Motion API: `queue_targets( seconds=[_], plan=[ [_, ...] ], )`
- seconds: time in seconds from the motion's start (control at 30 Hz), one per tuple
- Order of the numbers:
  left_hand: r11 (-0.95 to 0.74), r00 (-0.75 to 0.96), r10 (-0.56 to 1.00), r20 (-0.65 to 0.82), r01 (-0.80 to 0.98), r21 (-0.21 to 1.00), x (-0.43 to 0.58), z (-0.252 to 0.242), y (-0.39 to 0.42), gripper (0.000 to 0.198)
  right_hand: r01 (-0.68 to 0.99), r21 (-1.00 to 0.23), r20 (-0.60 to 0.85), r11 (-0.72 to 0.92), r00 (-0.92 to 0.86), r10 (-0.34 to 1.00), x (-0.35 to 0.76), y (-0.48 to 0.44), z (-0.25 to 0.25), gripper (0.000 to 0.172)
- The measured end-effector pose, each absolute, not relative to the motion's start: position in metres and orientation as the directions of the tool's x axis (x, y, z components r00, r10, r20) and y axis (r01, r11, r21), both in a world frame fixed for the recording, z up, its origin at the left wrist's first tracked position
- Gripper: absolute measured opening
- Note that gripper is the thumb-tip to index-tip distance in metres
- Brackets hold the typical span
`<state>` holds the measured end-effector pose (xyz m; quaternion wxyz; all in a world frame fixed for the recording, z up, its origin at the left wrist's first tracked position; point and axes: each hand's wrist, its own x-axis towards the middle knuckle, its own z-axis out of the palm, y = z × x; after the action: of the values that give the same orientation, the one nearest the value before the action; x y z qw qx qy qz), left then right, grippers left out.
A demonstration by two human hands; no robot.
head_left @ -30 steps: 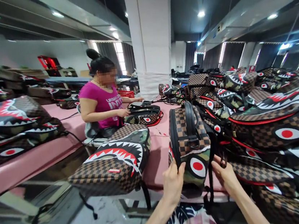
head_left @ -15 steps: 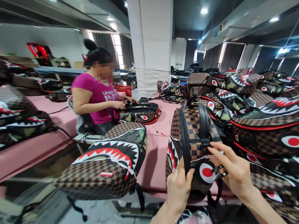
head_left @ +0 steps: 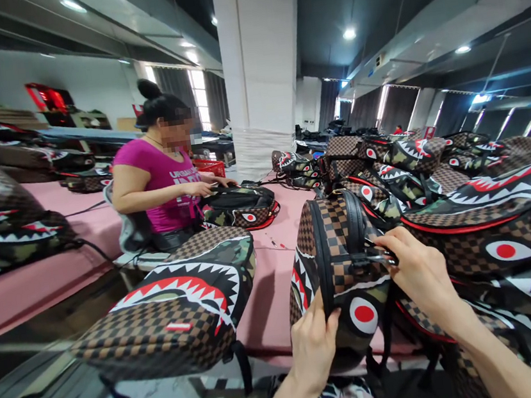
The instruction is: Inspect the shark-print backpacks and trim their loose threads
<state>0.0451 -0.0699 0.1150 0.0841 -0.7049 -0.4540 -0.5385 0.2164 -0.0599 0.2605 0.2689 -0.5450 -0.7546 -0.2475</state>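
A brown-and-black checked backpack (head_left: 345,277) with a shark face and a red-and-white eye stands upright in front of me. My left hand (head_left: 313,341) is closed on its near left edge, thumb beside the black zipper. My right hand (head_left: 419,264) is closed round small metal thread snips (head_left: 383,255) with dark handles. Their blades point left, at the short black strap on the backpack's side; whether they touch it I cannot tell. To the left, another shark-face backpack (head_left: 181,300) lies flat, jutting past the table edge.
Shark-face backpacks (head_left: 504,247) are piled at the right. Across the pink table (head_left: 267,270), a co-worker (head_left: 157,180) in a magenta shirt handles another backpack (head_left: 240,205). Behind stands a white pillar (head_left: 259,64). More backpacks (head_left: 1,218) lie on the left table.
My right hand has gone from pinching at the backpack's side, snips tucked in the palm, to holding the snips with blades toward the strap. My left hand keeps its hold. The view has shifted slightly right.
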Motion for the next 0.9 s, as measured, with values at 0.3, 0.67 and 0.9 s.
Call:
queue_targets(
  seconds=[0.3, 0.67, 0.9],
  plan=[
    [-0.631, 0.066, 0.635, 0.77, 0.62, 0.467, 0.025, 0.119, -0.072, 0.023, 0.992, 0.014, 0.841, 0.129, -0.082, 0.535, 0.248, -0.034, 0.268, 0.026],
    [-0.655, 0.125, 0.628, 0.768, 0.618, 0.435, -0.018, 0.246, -0.02, 0.049, 0.694, -0.168, 0.883, 0.7, -0.21, 0.421, 0.188, -0.085, 0.225, 0.012],
    [-0.651, 0.173, 0.679, 0.714, 0.591, 0.475, -0.017, 0.242, -0.046, 0.022, 0.612, -0.141, 0.928, 0.778, -0.191, 0.319, 0.203, -0.106, 0.206, 0.026]
  ],
)
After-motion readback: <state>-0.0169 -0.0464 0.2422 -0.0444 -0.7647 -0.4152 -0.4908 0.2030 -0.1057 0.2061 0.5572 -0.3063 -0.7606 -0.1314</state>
